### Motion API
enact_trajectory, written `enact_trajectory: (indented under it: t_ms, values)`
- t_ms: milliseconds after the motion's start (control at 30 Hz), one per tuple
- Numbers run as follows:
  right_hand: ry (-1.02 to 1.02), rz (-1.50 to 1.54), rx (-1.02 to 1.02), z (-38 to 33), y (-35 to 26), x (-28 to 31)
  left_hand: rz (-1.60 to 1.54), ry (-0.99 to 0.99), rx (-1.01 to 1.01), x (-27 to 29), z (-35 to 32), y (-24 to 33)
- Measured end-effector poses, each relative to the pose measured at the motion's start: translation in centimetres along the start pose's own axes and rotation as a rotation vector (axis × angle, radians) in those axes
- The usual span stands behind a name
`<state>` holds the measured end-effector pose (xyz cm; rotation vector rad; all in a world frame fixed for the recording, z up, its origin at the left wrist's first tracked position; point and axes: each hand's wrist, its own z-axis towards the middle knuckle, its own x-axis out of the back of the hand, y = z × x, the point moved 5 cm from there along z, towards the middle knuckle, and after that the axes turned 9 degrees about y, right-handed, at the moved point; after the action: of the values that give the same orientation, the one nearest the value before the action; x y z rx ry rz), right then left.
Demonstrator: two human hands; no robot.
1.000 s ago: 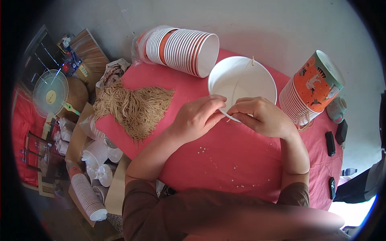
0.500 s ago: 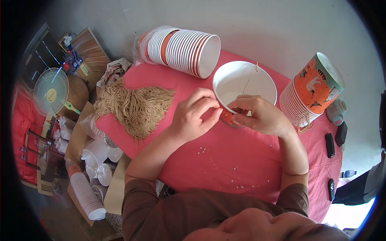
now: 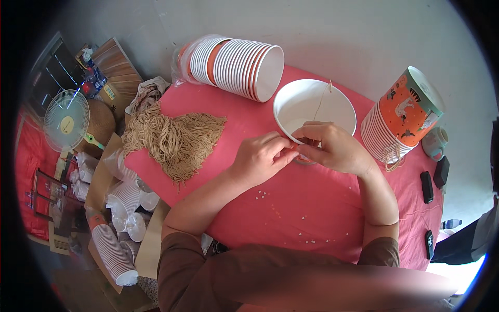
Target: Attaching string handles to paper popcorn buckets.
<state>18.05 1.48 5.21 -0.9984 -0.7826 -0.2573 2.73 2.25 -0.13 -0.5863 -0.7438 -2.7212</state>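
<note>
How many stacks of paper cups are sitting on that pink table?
2. One stack of cups lies on its side at the table's far edge; another, an orange-topped stack, stands at the right. More cups lie below the table's left, some perhaps hidden.

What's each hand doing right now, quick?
Left hand: fingers pinched at the white paper cup's near rim.
Right hand: closed on that rim.

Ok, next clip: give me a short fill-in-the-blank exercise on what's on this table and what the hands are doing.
1. Both hands, the left hand and the right hand, meet at the near rim of the open white paper ____.
2. The heap of tan string pieces lies to the person's ____.
3. The table is covered with a ____ cloth.
4. The long stack of white paper cups lies on its ____.

Missing words: cup; left; red; side
</note>
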Motion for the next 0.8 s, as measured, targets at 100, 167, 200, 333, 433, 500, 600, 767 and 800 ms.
enact_trajectory:
  t_ms: [100, 167, 200, 333, 433, 500, 600, 767, 800]
  values:
    - [0.032, -0.022, 0.020, -0.1, 0.4, 0.0, 0.010, 0.020, -0.021, 0.0, 0.1, -0.1]
    - [0.032, -0.001, 0.048, -0.2, 0.6, -0.1, -0.067, 0.059, 0.013, 0.4, 0.4, -0.1]
    - [0.034, -0.001, 0.048, -0.2, 0.5, -0.1, -0.068, 0.058, 0.011, 0.6, 0.5, -0.1]
    - [0.012, -0.063, -0.016, -0.4, 0.2, 0.3, -0.214, 0.155, 0.026, 2.1, 1.3, -0.6]
    - [-0.004, -0.117, -0.044, -0.6, 0.0, 0.9, -0.342, 0.214, 0.162, 3.0, 1.3, -1.7]
    - [-0.009, -0.141, -0.058, -0.8, -0.1, 1.5, -0.539, 0.264, 0.366, 3.1, 1.1, -2.8]
    - [-0.028, -0.120, -0.125, -0.9, 0.4, 2.2, -0.709, 0.313, 0.471, 3.7, 1.2, -4.4]
    - [0.017, -0.100, 0.004, -0.9, 1.4, 2.8, -1.101, 0.338, 0.622, 3.5, 0.9, -5.2]
    - [0.019, -0.100, 0.004, -1.0, 1.5, 2.9, -1.289, 0.293, 0.691, 3.2, 0.9, -5.3]
